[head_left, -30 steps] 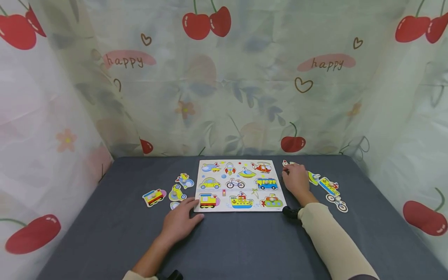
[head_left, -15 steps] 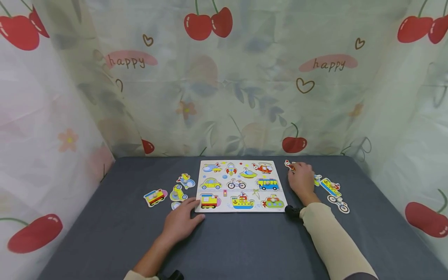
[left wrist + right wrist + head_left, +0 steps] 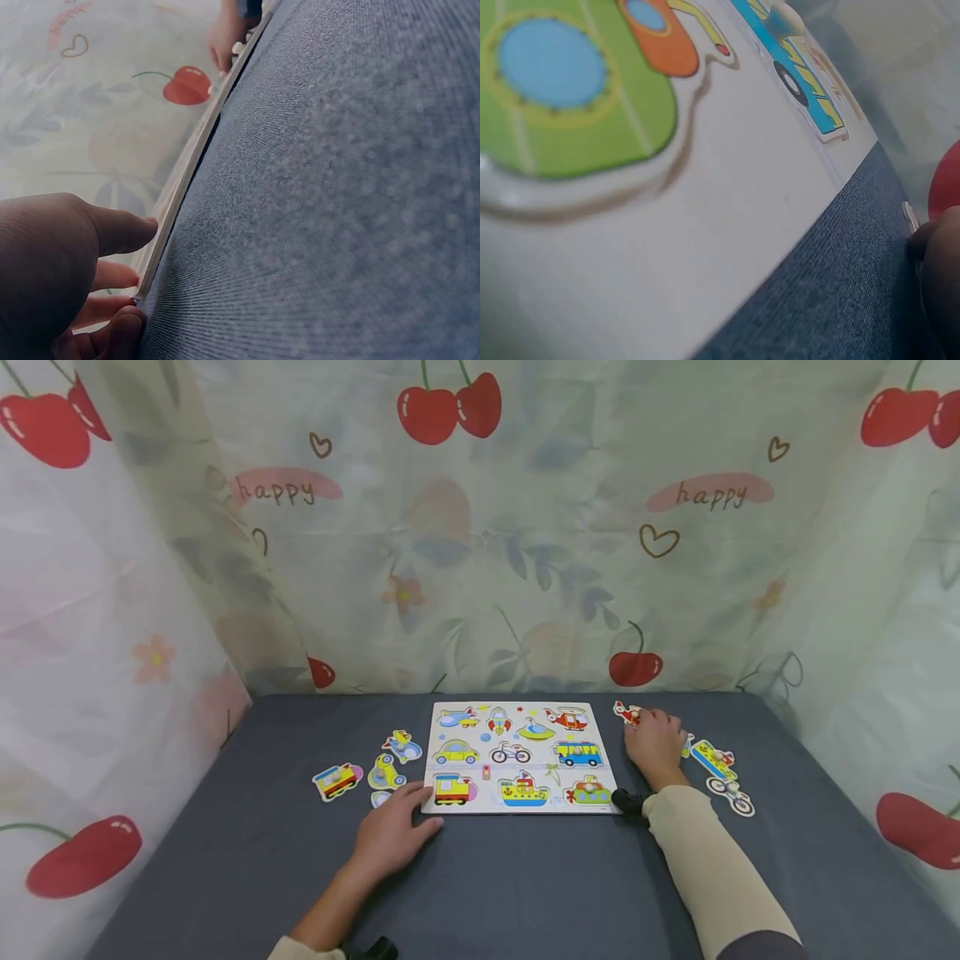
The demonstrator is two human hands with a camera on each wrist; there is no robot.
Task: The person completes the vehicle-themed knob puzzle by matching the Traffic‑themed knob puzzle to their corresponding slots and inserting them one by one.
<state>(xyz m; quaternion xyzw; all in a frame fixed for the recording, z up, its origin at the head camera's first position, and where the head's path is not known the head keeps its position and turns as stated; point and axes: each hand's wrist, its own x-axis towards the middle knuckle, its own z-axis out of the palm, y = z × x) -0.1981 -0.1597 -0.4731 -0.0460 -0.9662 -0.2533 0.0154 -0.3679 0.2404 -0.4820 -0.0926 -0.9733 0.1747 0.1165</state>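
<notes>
A white wooden knob puzzle board (image 3: 491, 809) with vehicle pictures lies mid-table. My left hand (image 3: 390, 842) holds its near left corner. In the left wrist view the thumb (image 3: 127, 229) meets the board's edge, the other fingers bent at the corner. The bus piece (image 3: 577, 753) and submarine piece (image 3: 589, 790) sit in the board, showing knobs. My right hand (image 3: 656, 747) is beyond the board's right side. Its bent fingertips are at a red and white puzzle piece (image 3: 625, 712), partly covered by the hand. I cannot tell whether they pinch it.
Right of the right hand lie a yellow and blue truck piece (image 3: 714, 760) and a motorcycle piece (image 3: 731, 796). On the left are a train piece (image 3: 337, 782), a yellow wheeled piece (image 3: 386, 772) and a plane piece (image 3: 402, 746). A patterned curtain (image 3: 480, 568) surrounds the table.
My right hand has shifted a little to the right, uncovering more of the red and white piece and covering the green piece more. The left hand stays at the board's corner.
</notes>
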